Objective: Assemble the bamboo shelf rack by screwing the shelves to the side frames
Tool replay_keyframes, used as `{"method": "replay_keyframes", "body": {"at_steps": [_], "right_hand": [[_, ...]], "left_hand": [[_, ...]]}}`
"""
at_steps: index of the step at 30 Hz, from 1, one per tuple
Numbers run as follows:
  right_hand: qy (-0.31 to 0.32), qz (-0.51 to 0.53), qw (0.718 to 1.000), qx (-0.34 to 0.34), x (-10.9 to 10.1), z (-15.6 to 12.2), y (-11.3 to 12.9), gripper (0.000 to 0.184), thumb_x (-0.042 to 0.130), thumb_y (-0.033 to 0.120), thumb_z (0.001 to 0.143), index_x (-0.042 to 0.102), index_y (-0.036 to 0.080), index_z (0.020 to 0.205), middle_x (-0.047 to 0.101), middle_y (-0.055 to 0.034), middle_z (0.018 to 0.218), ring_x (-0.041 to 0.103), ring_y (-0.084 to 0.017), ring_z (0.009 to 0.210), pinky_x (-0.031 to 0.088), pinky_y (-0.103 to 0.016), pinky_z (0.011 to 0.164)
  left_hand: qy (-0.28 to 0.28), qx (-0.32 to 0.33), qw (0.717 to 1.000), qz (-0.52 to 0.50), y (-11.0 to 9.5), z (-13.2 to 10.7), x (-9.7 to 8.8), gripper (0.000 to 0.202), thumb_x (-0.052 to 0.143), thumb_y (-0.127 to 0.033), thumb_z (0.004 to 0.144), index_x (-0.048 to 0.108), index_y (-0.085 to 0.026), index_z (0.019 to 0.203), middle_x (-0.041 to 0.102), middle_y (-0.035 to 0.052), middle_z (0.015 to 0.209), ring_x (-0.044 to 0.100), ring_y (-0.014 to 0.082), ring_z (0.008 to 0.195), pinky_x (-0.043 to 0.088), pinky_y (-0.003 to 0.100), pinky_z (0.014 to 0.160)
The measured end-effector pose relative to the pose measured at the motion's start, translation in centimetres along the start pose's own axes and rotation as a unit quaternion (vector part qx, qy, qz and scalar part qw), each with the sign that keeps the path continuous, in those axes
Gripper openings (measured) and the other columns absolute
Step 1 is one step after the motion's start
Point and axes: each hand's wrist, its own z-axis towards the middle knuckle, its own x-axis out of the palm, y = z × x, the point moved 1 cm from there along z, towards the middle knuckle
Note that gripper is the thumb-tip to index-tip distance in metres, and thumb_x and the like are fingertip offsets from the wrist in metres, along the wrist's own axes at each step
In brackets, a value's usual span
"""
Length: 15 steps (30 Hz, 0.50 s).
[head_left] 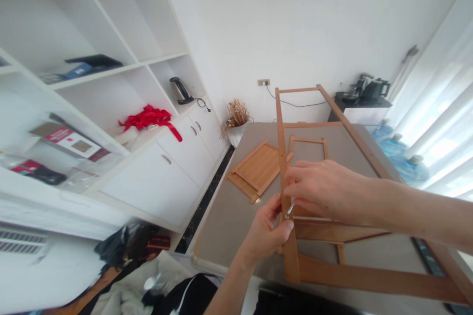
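Note:
A tall wooden frame (281,145) with crossbars stands on the grey table (218,226). My left hand (264,229) is closed around its near-left post, thumb on the front close to a small metal fitting (287,216). Just above, my right hand (314,187) is closed on a thin silvery rod that looks like a hex key (290,208). The rod slants down to the fitting; its upper end is hidden in my fingers. Behind the post lies a slatted wooden panel (258,165), and a smaller wooden frame (306,140) rests further back on the table.
White shelves (133,66) on the left hold an electric kettle (180,90), red ribbon (148,118) and a cola bottle (39,171). Large blue water bottles (397,145) stand right of the table. A dried plant (237,113) is in the corner. A dark cable runs along the wall.

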Motion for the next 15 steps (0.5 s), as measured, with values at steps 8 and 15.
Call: {"method": "replay_keyframes", "body": {"at_steps": [8,15], "right_hand": [[0.034,0.052,0.998,-0.013,1.0,0.2,0.9,0.019,0.055,0.014,0.085,0.071,0.022,0.091,0.07,-0.0022,0.078,0.062,-0.017,0.073,0.034,-0.026,0.059],[0.052,0.201,0.978,0.008,0.7,0.6,1.8,0.027,0.047,0.011,0.083,0.071,0.021,0.078,0.067,0.0019,0.068,0.054,-0.01,0.057,0.033,-0.023,0.055]], "left_hand": [[-0.004,0.017,1.0,0.019,0.8,-0.1,-0.3,0.025,0.056,-0.014,0.074,0.06,-0.014,0.098,0.061,0.0054,0.094,0.056,0.0191,0.092,0.045,0.031,0.087],[-0.008,0.014,0.999,0.038,0.8,0.0,-0.1,0.013,0.055,-0.012,0.079,0.058,-0.014,0.091,0.062,0.0051,0.093,0.057,0.0181,0.091,0.046,0.027,0.082]]}}
